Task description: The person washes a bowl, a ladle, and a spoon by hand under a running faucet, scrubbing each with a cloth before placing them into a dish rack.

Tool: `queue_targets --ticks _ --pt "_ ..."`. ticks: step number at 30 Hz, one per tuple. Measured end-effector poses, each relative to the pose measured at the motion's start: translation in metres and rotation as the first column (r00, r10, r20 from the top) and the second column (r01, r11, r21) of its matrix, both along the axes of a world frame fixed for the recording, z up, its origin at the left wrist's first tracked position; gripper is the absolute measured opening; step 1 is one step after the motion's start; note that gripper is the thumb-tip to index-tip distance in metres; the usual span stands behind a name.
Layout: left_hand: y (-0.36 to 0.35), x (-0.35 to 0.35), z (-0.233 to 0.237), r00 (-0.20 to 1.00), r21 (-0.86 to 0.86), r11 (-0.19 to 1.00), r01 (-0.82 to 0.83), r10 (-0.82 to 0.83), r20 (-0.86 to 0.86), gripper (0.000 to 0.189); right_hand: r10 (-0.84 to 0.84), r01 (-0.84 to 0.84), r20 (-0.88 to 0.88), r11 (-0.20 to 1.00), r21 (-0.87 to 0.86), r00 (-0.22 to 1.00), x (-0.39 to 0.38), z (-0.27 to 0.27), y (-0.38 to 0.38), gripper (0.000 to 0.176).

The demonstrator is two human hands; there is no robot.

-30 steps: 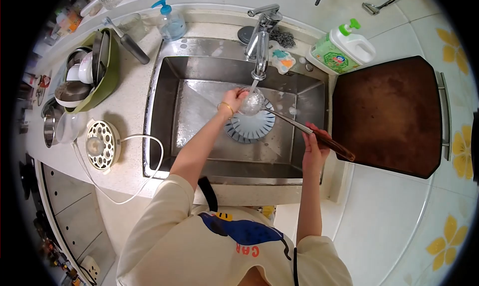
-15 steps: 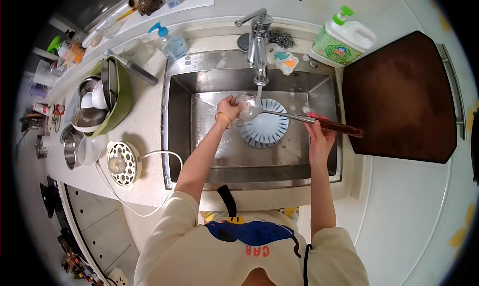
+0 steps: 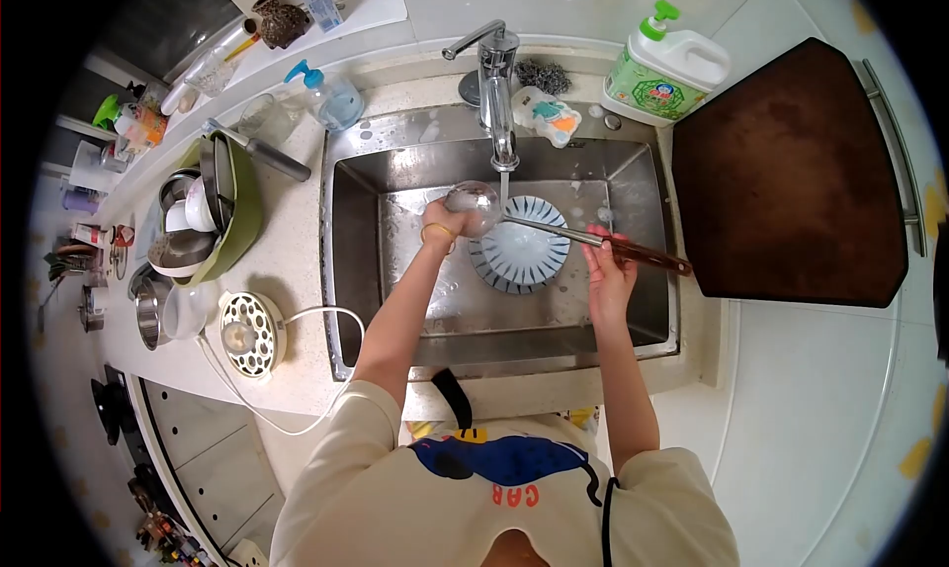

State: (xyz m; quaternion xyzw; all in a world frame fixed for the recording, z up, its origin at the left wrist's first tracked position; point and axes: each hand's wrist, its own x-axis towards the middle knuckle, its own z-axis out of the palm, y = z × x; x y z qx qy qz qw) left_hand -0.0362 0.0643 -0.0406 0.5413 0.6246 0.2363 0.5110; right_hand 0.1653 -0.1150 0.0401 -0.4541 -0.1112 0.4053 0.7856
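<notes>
A metal ladle with a round bowl [image 3: 474, 208] and a long dark wooden handle [image 3: 647, 255] is held level over the sink. My left hand [image 3: 444, 220] grips the edge of the ladle's bowl. The fingers of my right hand [image 3: 608, 261] are closed round the shaft where the metal meets the wood. Water runs from the faucet [image 3: 502, 102] just beside the bowl. Beneath the ladle, a white plate with dark radial stripes [image 3: 524, 265] lies on the sink floor.
The steel sink [image 3: 395, 354] has a green basin of dishes [image 3: 237, 206] and an egg steamer [image 3: 251, 335] on its left. Behind it stand a blue pump bottle [image 3: 337, 102] and a detergent jug [image 3: 660, 78]. A dark brown board [image 3: 791, 176] is at the right.
The ladle and both hands have shifted slightly left in view. The surroundings have also shifted a little as the camera moved. Both hands keep their hold.
</notes>
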Motion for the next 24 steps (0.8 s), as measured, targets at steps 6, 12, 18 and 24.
queue_targets --ticks 6,12,18,24 --pt "0.014 -0.036 -0.001 0.970 0.135 0.987 0.085 -0.113 0.214 0.039 0.005 0.001 -0.220 1.000 0.026 0.976 0.006 -0.048 0.016 0.021" --pt "0.002 -0.064 0.096 0.848 -0.049 0.996 0.077 -0.039 0.528 0.070 0.113 -0.068 -0.374 0.989 0.132 0.920 -0.015 -0.079 0.059 0.017" --pt "0.006 -0.075 0.104 0.876 0.248 0.963 0.103 -0.206 0.436 0.071 0.136 -0.099 -0.505 0.990 0.100 0.852 -0.032 -0.093 0.089 0.012" --pt "-0.017 -0.076 0.149 0.965 0.484 0.864 0.139 -0.228 0.128 0.066 0.141 -0.128 -0.544 0.990 0.061 0.827 -0.052 -0.090 0.107 0.017"
